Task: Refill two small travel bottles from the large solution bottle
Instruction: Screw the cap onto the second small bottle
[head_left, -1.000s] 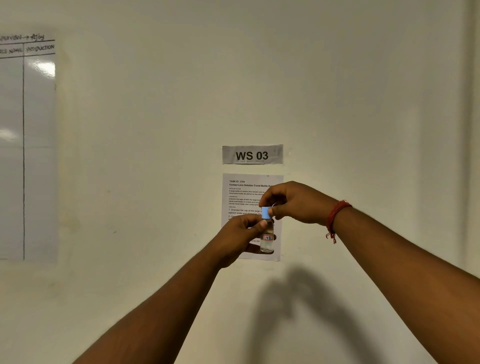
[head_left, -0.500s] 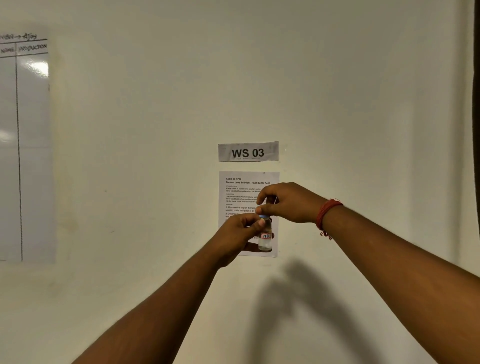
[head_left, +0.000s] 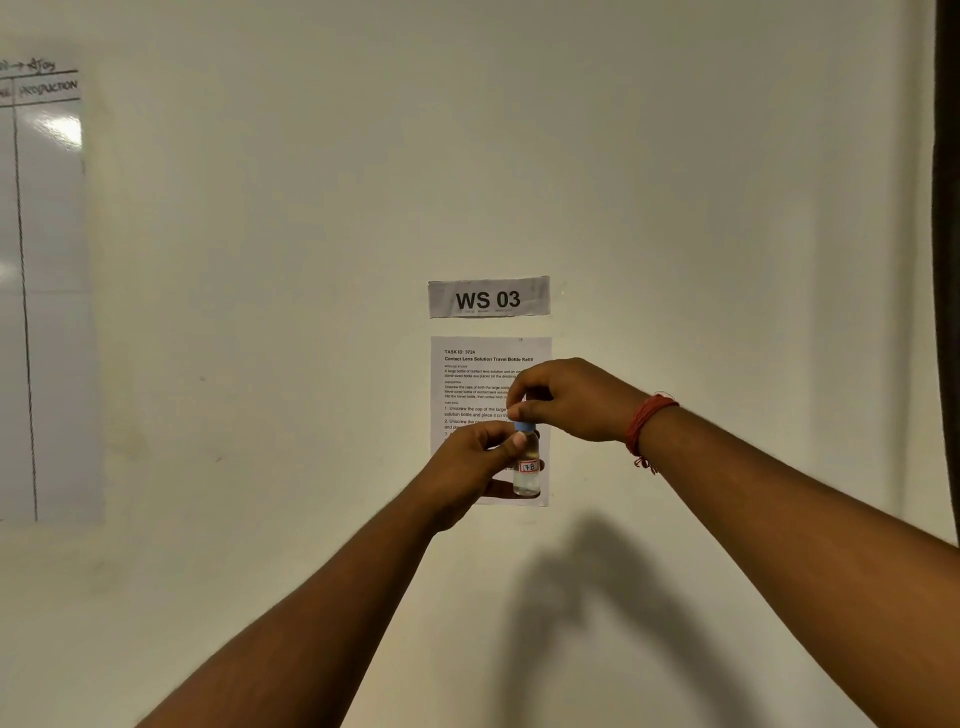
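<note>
Held up in front of a printed sheet (head_left: 467, 374) on the wall, the small bottle (head_left: 527, 470) stands upright in the left hand (head_left: 475, 465), whose fingers wrap its body, while the right hand (head_left: 574, 400) pinches its blue cap (head_left: 523, 427) from above.

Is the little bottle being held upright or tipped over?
Upright. The small bottle stands vertical in the left hand, blue cap on top, pinched by the right hand.
</note>
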